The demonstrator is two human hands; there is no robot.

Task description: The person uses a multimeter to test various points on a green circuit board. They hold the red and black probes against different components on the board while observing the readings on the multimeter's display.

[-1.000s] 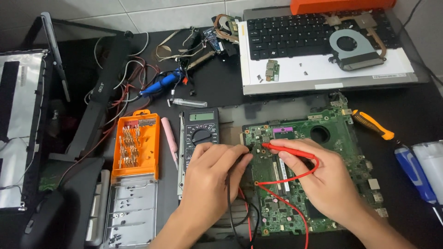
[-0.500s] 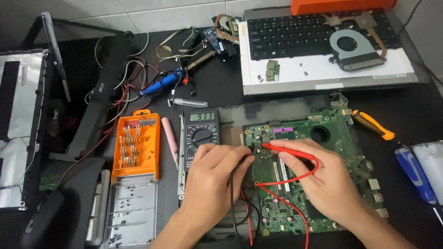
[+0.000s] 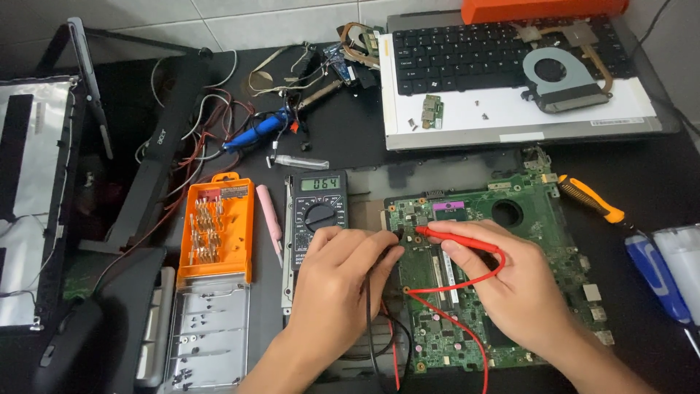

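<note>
Right of centre, the right hand (image 3: 510, 292) pinches a red probe (image 3: 459, 239) onto the green circuit board (image 3: 510, 219); the left hand (image 3: 343, 277) closes fingers on a black probe, largely hidden. Any slip could bridge neighbouring contacts, and the trailing red lead (image 3: 467, 281) could snag.

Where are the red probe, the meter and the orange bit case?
Red probe (image 3: 459, 237), head view, middle of its shaft.
Meter (image 3: 319, 215), head view, its round dial.
Bit case (image 3: 216, 233), head view, middle of its lid.

Black probe (image 3: 390, 235) tip under fingers (image 3: 379, 244)
</note>
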